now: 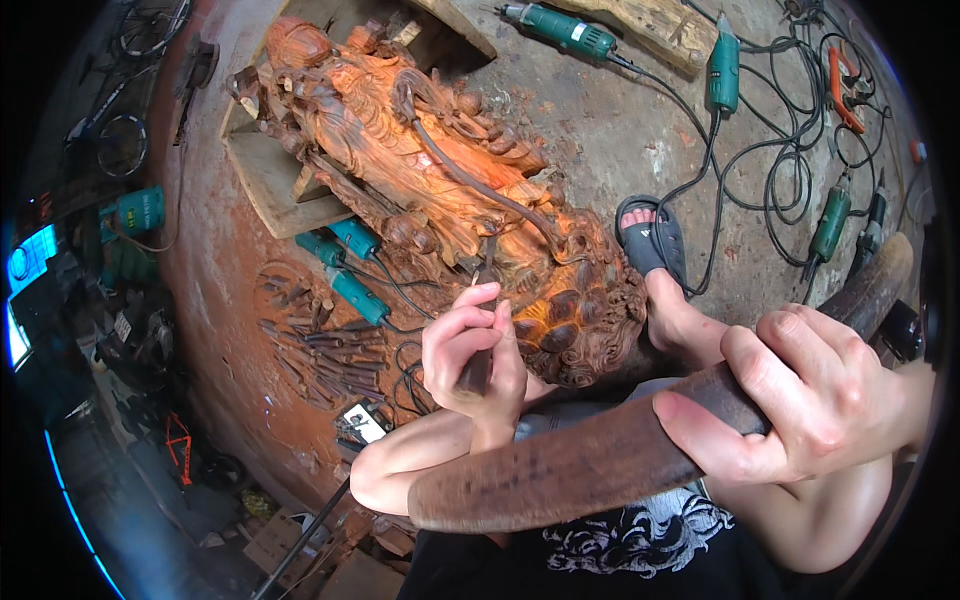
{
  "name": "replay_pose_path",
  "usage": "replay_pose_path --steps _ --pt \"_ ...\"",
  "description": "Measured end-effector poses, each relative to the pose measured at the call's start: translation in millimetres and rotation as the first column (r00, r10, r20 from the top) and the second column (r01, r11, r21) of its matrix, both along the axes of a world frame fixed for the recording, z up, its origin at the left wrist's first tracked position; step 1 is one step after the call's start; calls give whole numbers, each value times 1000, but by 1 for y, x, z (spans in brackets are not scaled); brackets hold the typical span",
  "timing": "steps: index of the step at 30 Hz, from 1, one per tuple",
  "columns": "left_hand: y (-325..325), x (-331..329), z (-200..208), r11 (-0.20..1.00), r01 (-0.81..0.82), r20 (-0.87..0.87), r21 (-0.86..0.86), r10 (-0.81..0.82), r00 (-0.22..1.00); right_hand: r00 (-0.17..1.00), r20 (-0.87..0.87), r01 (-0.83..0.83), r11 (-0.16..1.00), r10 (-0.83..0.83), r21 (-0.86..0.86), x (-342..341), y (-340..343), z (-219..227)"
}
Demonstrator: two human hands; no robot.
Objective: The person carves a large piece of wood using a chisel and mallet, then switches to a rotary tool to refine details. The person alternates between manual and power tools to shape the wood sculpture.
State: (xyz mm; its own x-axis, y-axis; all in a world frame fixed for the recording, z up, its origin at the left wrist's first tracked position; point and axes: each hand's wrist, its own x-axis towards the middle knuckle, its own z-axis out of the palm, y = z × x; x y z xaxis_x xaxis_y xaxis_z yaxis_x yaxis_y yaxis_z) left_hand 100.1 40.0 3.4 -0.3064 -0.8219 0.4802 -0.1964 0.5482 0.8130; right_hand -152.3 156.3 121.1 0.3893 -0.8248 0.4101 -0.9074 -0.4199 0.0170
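Note:
A reddish-orange carved wooden statue [385, 165] lies on its side in front of me, its swirling scaly base nearest my feet. My left hand [452, 352] is closed round the handle of a carving chisel [474, 373]. The chisel's metal end points away from me at the lower folds of the statue; whether it touches the wood cannot be made out. My right hand [815, 395] grips a long, curved dark wooden club [570, 468], its fingers wrapped round the narrower part. The club's thick end reaches left across my lap, below the left hand.
Wooden blocks [268, 185] prop the statue. Many loose chisels [335, 355] lie left of it, near green power tools [357, 298]. More green grinders [565, 35] and tangled black cables [790, 150] lie at the far right. My sandalled foot [655, 245] stands beside the statue's base.

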Motion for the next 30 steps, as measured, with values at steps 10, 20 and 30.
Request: replay_pose_path --steps 10,20,30 --pt "7 3 0 996 46 21 -71 -45 999 998 22 55 997 -56 61 6 10 -7" --pt "6 9 0 995 85 72 -50 -81 994 993 84 60 963 -84 261 11 12 6" --pt "7 -4 1 996 56 55 -64 -53 997 993 -80 89 996 -89 -6 12 4 -2"
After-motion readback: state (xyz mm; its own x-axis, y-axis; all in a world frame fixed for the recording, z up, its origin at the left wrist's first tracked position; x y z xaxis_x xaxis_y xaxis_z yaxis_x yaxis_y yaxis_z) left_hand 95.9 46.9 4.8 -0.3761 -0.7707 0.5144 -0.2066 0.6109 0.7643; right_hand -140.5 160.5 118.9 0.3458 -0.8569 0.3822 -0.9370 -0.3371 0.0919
